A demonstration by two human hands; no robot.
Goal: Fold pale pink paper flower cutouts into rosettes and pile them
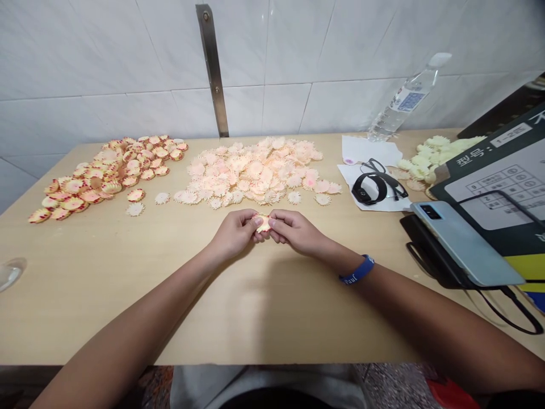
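Observation:
Between my two hands is a small flower-shaped piece, pale yellow with reddish jagged edges. My left hand pinches its left side between thumb and fingers. On its other side my right hand grips it the same way. Just beyond the hands lies a wide heap of pale pink flower-shaped pieces. Farther left, a pile of red-edged flower-shaped pieces spreads along the table. A blue wristband circles my right forearm.
At right on the table, a light blue phone rests on a black case beside a dark printed box. A smartwatch and glasses lie on white paper. A plastic bottle leans by the wall, near pale green pieces.

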